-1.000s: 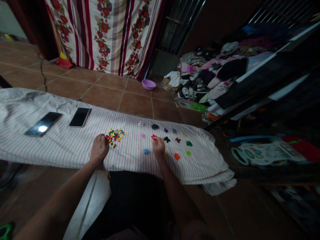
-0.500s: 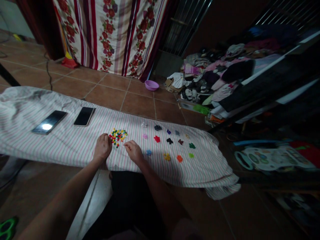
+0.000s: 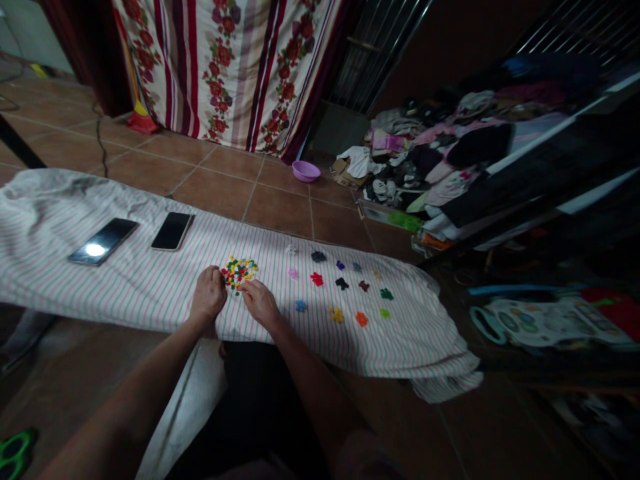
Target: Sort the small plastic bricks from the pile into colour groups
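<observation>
- We rest our left hand against the left edge of a mixed pile of small coloured pieces; its fingers are curled, and we cannot tell whether they hold anything.
- We bring our right hand to the lower right edge of the same pile, thumb and fingers drawn together; whether a piece is pinched between them, we cannot tell.
- The mixed pile, with red, yellow and green pieces among others, lies between our hands on a striped cloth.
- To the right, we see small single-colour clusters set apart in loose rows, among them a pink cluster, a red cluster, a black cluster, a blue cluster, a yellow cluster and an orange cluster.
- Left of the pile, we have two phones lying flat, the farther-left one catching a bright reflection.
- Beyond the cloth, a purple basin sits on the tiled floor near a floral curtain.
</observation>
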The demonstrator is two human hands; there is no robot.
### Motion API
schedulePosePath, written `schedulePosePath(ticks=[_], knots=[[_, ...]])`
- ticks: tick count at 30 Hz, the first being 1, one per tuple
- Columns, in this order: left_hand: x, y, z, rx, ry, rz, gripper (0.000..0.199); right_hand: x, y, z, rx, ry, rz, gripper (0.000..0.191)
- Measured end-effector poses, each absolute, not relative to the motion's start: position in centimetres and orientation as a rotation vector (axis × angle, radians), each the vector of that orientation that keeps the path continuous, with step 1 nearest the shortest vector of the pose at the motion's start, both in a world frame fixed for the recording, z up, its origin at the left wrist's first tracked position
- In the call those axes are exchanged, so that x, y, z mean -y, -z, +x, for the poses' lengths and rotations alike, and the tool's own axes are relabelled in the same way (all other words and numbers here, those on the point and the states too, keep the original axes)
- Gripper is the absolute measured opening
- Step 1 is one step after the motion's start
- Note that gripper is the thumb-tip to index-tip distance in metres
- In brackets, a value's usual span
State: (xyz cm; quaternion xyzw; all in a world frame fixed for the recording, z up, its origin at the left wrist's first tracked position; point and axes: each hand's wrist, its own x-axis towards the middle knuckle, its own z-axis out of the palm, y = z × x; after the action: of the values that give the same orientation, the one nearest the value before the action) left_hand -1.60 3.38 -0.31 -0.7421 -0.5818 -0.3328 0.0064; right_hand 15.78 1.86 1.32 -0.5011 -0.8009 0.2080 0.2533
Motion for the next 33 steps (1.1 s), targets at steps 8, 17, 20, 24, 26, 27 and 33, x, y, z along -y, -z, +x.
schedulePosePath(ticks=[8,17,20,24,26,27,33], knots=[[-3.3,0.1,-1.6,1.82,1.062,-2.328,0.015,-2.6,-1.8,15.0,2.127,-0.584,-1.471,0.019],[-3.3,0.2,-1.6,1.806,1.044,-2.331,0.013,-3.1,-2.3,13.9,2.077,-0.546,-1.669,0.005],[-3.3,0.2,-1.6,1.804,1.056,-2.322,0.013,-2.9,-2.5,13.8,2.089,-0.529,-1.698,0.004],[-3.3,0.2,-1.6,1.801,1.082,-2.33,0.013,-2.7,-2.2,14.2,2.08,-0.511,-1.629,0.006],[-3.3,0.1,-1.6,1.797,1.079,-2.334,0.013,-2.6,-1.9,14.5,2.059,-0.521,-1.585,0.009],[-3.3,0.1,-1.6,1.793,1.07,-2.335,0.013,-2.5,-1.8,14.6,2.047,-0.53,-1.567,0.011],[-3.3,0.1,-1.6,1.782,1.059,-2.334,0.015,-2.0,-1.3,15.8,2.003,-0.548,-1.532,0.022]])
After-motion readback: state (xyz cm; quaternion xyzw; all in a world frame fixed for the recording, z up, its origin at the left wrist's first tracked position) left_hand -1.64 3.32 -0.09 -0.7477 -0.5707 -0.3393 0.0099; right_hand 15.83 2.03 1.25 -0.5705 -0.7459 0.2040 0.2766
